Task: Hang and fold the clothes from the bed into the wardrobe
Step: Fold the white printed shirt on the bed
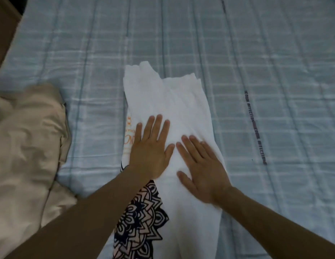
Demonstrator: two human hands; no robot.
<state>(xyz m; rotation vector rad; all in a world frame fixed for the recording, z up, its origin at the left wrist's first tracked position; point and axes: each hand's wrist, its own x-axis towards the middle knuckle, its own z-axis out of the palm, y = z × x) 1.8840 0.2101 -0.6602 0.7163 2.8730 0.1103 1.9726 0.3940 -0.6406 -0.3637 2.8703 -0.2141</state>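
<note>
White garment (168,101) folded into a long strip on the blue checked bed (256,62), our palms flat on it.
Long axis runs away from us, far end slightly left; near end cut off, orange lettering unreadable. Left hand (150,146) and right hand (202,165) press with straight fingers. Beige cloth (26,137) lies left.

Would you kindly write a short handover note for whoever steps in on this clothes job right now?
Left hand: open, flat on the white T-shirt.
Right hand: open, flat on the same shirt; no grip on anything.
Shirt lies lengthwise on the blue checked bed sheet, sides folded in, mandala print partly showing.
Beige garment lies crumpled at the left, not folded.
Left: finish folding the shirt, deal with the beige one. Wardrobe not in view.
</note>
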